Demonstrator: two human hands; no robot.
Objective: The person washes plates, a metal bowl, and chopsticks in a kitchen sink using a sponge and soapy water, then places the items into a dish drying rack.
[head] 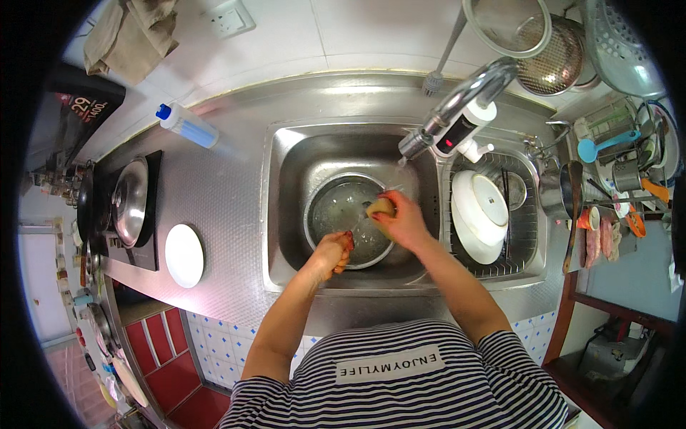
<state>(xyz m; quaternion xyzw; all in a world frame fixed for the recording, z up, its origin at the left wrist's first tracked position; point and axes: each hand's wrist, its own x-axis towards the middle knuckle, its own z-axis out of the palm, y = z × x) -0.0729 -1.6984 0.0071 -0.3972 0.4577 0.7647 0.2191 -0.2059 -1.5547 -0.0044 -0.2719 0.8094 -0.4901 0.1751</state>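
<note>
My right hand (pixel 405 219) grips a yellowish-green piece (pixel 381 209) above the right side of a round metal basin (pixel 307 220). Whether that piece is a sponge or a vegetable is unclear. Curled into a fist, my left hand (pixel 335 253) is over the basin's near left rim; what is inside its fingers, if anything, is hidden. Cloudy water with bubbles (pixel 349 201) fills part of the basin, which stands in a stainless steel sink (pixel 292 155). From the chrome faucet (pixel 415 145), a thin stream seems to fall near my right hand.
White bowls (pixel 479 214) lie upside down in a wire drainer (pixel 528 252) at right, beside dark chopsticks (pixel 505 209). Left on the counter are a white plate (pixel 184 256), a blue-capped bottle (pixel 188 127) and a lidded pan (pixel 131 201) on a cooktop. Strainers (pixel 552 56) hang upper right.
</note>
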